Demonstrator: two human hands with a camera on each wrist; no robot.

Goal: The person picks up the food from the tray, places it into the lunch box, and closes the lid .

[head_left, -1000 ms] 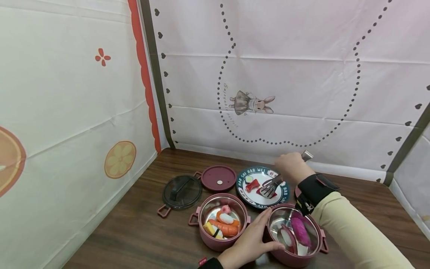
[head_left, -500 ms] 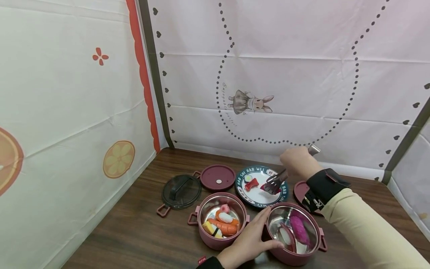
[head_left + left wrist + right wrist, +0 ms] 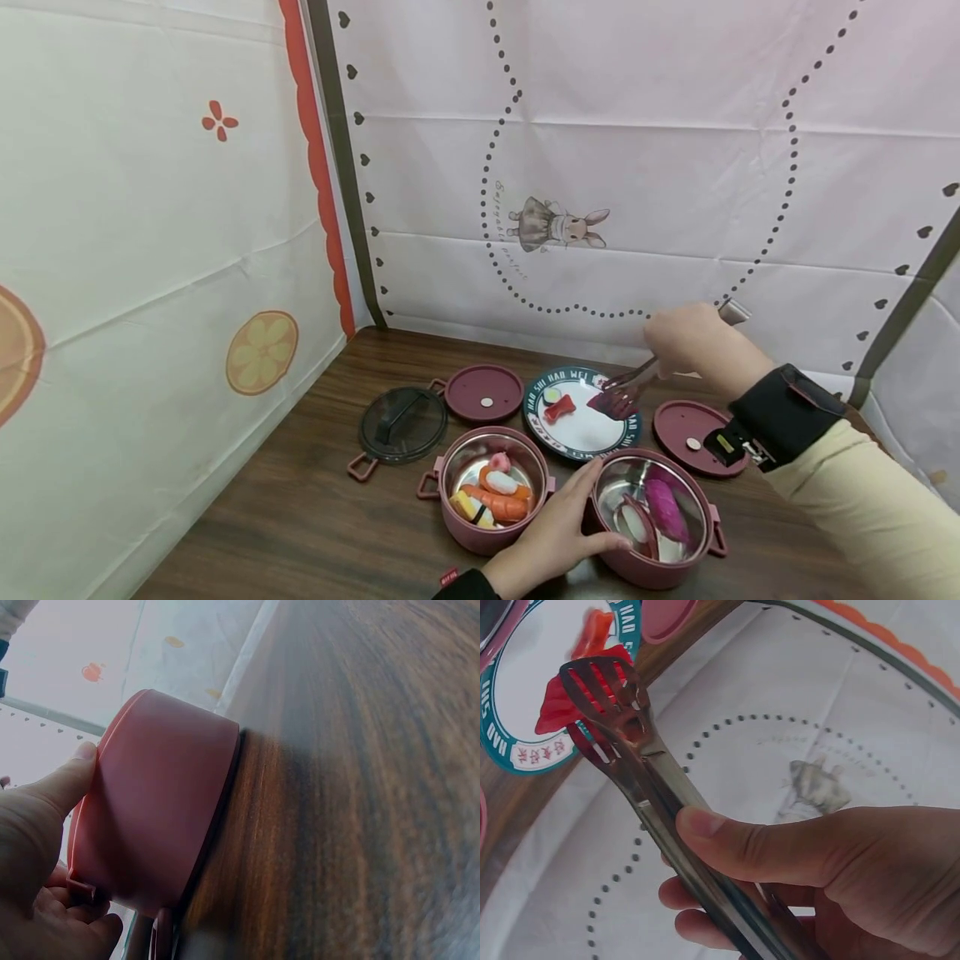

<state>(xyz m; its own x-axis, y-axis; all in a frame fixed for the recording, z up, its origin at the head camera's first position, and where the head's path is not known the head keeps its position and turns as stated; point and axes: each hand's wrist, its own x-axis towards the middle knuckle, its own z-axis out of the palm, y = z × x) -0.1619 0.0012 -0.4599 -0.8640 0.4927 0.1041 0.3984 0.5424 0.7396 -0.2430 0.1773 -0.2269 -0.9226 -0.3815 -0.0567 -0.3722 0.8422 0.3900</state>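
Observation:
My right hand (image 3: 693, 342) grips metal tongs (image 3: 656, 776), whose slotted heads pinch a flat red toy food piece (image 3: 555, 709) above the plate (image 3: 581, 437). Still lying on that blue-rimmed plate are a red toy piece (image 3: 559, 408) and a small pale green one (image 3: 552, 395). Between two pink pots, my left hand (image 3: 547, 533) holds the near side of the right pot (image 3: 645, 575), thumb at its rim and fingers bent near its handle in the left wrist view. A purple toy piece (image 3: 664, 510) and a red-and-white one (image 3: 639, 527) lie inside.
The left pot (image 3: 483, 542) contains several toy foods, including an orange shrimp (image 3: 498, 503). Behind it are a dark transparent lid (image 3: 412, 429) and a maroon lid (image 3: 486, 393). Another maroon lid (image 3: 678, 425) lies right of the plate. Printed cloth walls (image 3: 675, 183) enclose the table.
The tongs have closed on the flat red piece and lifted it off the plate. My right hand has moved up and right, while the left hand stays at the pot.

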